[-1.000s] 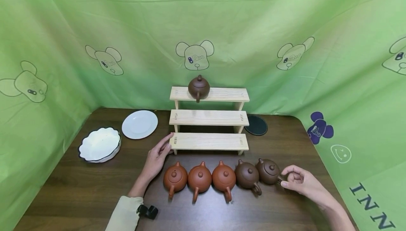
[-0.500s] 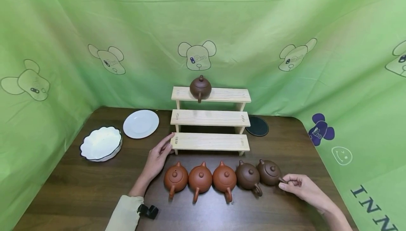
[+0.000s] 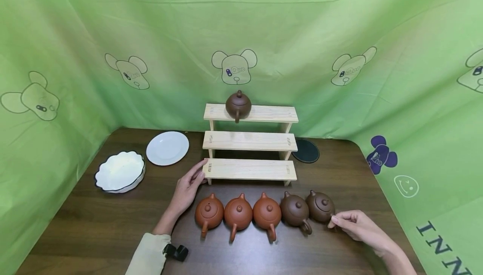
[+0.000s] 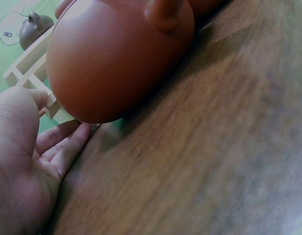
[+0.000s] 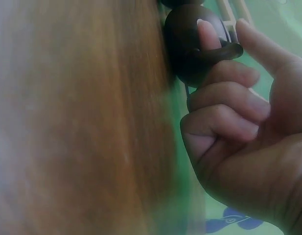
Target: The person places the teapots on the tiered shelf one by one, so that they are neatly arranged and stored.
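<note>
My left hand (image 3: pixel 186 189) rests against the left end of the low front step of a three-tier wooden stand (image 3: pixel 249 169), its fingers mostly straight. Beside that wrist begins a row of teapots: a reddish-brown teapot (image 3: pixel 209 211), a second reddish teapot (image 3: pixel 238 212), a third reddish teapot (image 3: pixel 267 212), then a dark brown teapot (image 3: pixel 294 209). At the row's right end, my right hand (image 3: pixel 358 227) grips the handle of another dark brown teapot (image 3: pixel 320 206). The right wrist view shows its index finger through the handle (image 5: pixel 231 51), other fingers curled. This teapot appears to stand on the table.
One more dark teapot (image 3: pixel 238 105) sits on the stand's top step. A white plate (image 3: pixel 167 148) and a scalloped white bowl (image 3: pixel 120 172) lie on the left of the wooden table (image 3: pixel 94 233). A black round mat (image 3: pixel 306 151) is right of the stand. Green cloth hangs behind.
My right hand has closed on the rightmost teapot's handle. That handle has swung slightly toward the table's front, turning the teapot a little. The left hand stays on the stand.
</note>
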Demonstrator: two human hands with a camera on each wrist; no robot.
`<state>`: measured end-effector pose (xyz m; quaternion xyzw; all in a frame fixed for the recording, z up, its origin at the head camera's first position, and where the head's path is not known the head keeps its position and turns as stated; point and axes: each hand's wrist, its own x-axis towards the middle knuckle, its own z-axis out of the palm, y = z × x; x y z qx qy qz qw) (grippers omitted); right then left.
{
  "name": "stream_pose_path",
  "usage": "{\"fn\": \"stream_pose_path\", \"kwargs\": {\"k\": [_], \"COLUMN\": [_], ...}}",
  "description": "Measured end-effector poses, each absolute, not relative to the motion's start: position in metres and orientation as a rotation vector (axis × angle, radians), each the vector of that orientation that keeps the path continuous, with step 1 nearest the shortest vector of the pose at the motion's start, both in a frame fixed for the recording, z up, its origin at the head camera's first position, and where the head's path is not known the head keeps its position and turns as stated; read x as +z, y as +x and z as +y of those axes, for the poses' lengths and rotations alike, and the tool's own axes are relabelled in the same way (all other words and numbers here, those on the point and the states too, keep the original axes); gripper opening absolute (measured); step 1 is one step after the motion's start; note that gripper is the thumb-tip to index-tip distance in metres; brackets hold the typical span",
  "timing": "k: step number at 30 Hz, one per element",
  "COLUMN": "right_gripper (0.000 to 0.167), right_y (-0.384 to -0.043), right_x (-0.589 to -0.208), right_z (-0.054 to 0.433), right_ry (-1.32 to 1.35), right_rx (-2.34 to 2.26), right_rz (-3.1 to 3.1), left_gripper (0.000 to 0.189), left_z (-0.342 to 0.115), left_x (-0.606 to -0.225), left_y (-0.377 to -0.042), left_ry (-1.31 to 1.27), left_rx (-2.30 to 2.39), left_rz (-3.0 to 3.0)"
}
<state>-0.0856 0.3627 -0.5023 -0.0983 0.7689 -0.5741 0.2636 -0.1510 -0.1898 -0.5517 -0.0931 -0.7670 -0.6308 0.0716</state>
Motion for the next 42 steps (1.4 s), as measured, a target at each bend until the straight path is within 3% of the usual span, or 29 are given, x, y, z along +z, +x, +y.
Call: {"fn": "stream_pose_path", "kwargs": {"k": [9, 22, 42], "right_gripper": [0.044, 0.049, 0.049], "right_y": [-0.085, -0.086, -0.091], "right_x": [-0.51, -0.513, -0.502], "right_z": [0.364, 0.365, 0.339], "right_ry": [-0.313, -0.378, -0.18], "right_rx": [-1.739, -1.85, -1.981], "right_rz": [1.804, 1.667, 1.851], "left_gripper": [0.044, 0.044, 0.044], "left_z": [-0.187, -0.19, -0.186], "left_x": [-0.544, -0.549, -0.537], "left_y": [-0.146, -0.149, -0.145], "left_ry": [-0.286, -0.334, -0.241], "left_rx": [-1.839, -1.836, -1.868], "left_rz": [-2.324, -2.301, -2.353]}}
